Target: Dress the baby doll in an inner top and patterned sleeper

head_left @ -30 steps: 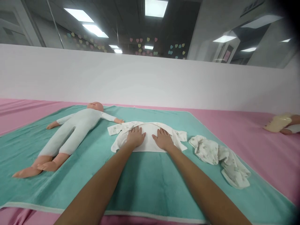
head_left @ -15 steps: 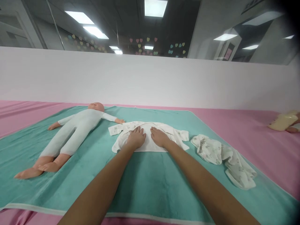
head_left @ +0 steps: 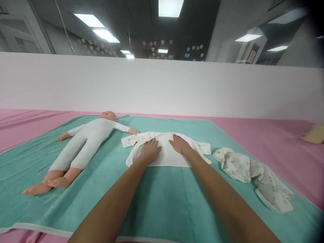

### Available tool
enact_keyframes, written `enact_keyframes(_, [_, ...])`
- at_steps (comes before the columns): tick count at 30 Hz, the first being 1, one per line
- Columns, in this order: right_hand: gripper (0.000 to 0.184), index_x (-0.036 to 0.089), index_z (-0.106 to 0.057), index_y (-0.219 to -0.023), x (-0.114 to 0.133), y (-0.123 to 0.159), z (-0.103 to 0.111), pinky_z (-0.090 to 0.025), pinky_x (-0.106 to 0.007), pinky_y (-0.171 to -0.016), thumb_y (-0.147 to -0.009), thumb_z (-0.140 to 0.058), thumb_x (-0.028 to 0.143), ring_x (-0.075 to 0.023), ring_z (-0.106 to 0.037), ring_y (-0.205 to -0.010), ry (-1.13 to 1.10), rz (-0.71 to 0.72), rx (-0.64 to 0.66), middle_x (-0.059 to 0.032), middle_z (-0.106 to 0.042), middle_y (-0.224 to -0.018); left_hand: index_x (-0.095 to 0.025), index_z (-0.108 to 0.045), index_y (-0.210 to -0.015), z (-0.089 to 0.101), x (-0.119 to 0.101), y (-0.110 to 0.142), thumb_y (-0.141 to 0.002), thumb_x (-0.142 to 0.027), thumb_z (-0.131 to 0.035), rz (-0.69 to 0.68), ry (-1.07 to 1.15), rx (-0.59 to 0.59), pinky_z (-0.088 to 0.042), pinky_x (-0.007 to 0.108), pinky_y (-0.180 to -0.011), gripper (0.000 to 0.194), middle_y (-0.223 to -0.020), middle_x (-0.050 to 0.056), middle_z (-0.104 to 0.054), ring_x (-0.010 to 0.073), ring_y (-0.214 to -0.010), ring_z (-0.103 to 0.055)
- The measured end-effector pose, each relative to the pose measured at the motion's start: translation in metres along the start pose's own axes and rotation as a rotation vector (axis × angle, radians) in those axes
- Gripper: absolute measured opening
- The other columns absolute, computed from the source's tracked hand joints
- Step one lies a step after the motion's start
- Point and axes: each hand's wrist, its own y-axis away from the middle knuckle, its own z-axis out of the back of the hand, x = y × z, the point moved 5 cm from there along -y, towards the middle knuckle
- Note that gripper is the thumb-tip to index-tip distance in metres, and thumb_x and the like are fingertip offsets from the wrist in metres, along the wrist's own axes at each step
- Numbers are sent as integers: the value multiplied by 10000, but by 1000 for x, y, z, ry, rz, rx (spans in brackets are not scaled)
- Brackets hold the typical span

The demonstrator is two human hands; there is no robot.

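Note:
A small white baby shirt (head_left: 165,155) with printed sleeves lies spread out, its plain inside facing up. My left hand (head_left: 151,151) rests on its left part, fingers stretched out and palm down. On the upper right part lies my right hand (head_left: 179,144), fingers apart. Neither hand grips the cloth. Left of the shirt, a baby doll (head_left: 92,136) in a pale bodysuit lies on its back, one hand close to the shirt's left sleeve. Crumpled printed baby pants (head_left: 253,172), or a similar garment, lie to the right.
A teal blanket (head_left: 157,202) with a white edge lies under everything, over a pink sheet (head_left: 273,145). Behind stands a low white wall (head_left: 152,87) with dark glass above it. A yellowish object (head_left: 314,134) is cut off at the right edge.
My right hand has slid outward and up over the shirt, and its inside lies flatter and wider. My left hand stays on the left part. The view has shifted slightly.

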Motion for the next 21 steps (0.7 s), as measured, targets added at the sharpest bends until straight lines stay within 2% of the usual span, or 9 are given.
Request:
enact_keyframes(6, [759,96,-201,-1398,-6,35,6,-184,-353,-1073,-851,-83,608,-219,-219,-1333,48,-39,-16,-102,-226,-1459,-172,-407,-1259,0,0,4,-909,-404,-234,-14,9,-7,-228,434,-1064,454,-1422,101,-313,231,-1315,-259])
enact_keyframes(12, [769,91,-248,-1387,2,79,9,-136,-364,-1097,-850,-78,616,-213,-145,-1359,127,34,-49,-106,-186,-1471,-134,-340,-1327,-1,-8,10,-912,-440,-189,-106,-1,14,-204,483,-1063,537,-1447,133,-250,259,-1338,-200])
enact_keyframes(17, [770,94,-210,-1402,9,114,10,-127,-362,-1108,-853,-45,607,-195,-120,-1367,120,79,-11,-98,-152,-1479,-135,-284,-1372,4,-11,26,-897,-510,-157,-183,1,100,-164,477,-1086,618,-1466,104,-211,272,-1348,-172])
enact_keyframes(21, [754,96,-190,-1408,16,131,14,-121,-363,-1115,-860,-37,591,-193,-105,-1370,105,85,-1,-93,-123,-1484,-147,-293,-1373,12,-6,39,-898,-510,-157,-210,-8,95,-171,465,-1086,613,-1459,89,-239,273,-1345,-182])
